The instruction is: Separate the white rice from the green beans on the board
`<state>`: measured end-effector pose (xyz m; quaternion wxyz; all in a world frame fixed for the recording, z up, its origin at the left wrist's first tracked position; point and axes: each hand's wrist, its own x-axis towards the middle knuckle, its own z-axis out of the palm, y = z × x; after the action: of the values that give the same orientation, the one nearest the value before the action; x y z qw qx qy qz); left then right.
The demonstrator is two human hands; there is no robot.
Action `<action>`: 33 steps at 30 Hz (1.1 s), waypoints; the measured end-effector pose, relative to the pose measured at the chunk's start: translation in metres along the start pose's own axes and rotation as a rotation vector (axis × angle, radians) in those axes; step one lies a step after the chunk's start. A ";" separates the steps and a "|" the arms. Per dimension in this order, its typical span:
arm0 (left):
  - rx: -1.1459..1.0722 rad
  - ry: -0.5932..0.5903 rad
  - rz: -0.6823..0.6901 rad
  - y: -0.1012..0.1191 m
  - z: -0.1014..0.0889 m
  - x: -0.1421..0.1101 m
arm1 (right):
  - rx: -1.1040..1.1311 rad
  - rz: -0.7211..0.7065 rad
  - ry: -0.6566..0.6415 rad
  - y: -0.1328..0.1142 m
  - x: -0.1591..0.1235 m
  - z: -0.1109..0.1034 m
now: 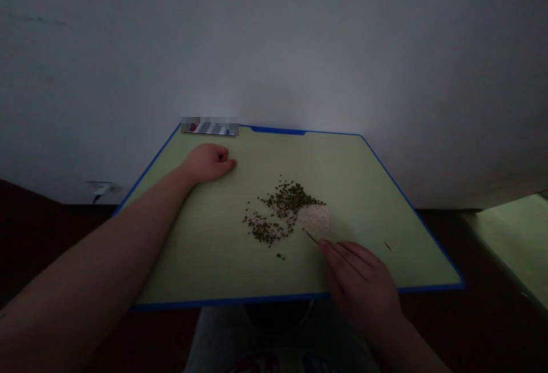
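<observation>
My right hand (362, 282) pinches a thin, dark stick (311, 236), its tip pointing at the near edge of a pile of white grains that look like rice (315, 218). Small dark green beans (293, 195) lie heaped against the far left of that pile. More beans, mixed with some white grains, form a looser patch (266, 229) to the left, and a few lie apart toward me. Curled into a loose fist, my left hand (208, 162) rests on the tabletop behind and left of the beans. Nothing shows in its fingers.
The pale folding table (205, 264) has a blue rim and stands against a grey wall (274, 48). A blurred flat object (209, 126) is at its far left corner. One small brown sliver (387, 245) lies right of my right hand. Another pale surface (514, 236) is at far right.
</observation>
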<state>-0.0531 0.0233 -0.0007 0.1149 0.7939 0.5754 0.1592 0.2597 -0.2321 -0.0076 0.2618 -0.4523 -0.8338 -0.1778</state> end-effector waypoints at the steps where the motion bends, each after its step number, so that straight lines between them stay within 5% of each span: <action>1: -0.002 0.003 0.001 0.000 0.000 0.000 | 0.007 0.007 0.007 0.001 0.001 0.000; 33: 0.088 -0.022 -0.008 -0.002 0.002 0.001 | 0.247 -0.018 -0.024 -0.001 0.000 -0.013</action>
<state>-0.0534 0.0249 -0.0028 0.0868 0.7976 0.5837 0.1247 0.2626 -0.2395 0.0029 0.3037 -0.4110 -0.8566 -0.0707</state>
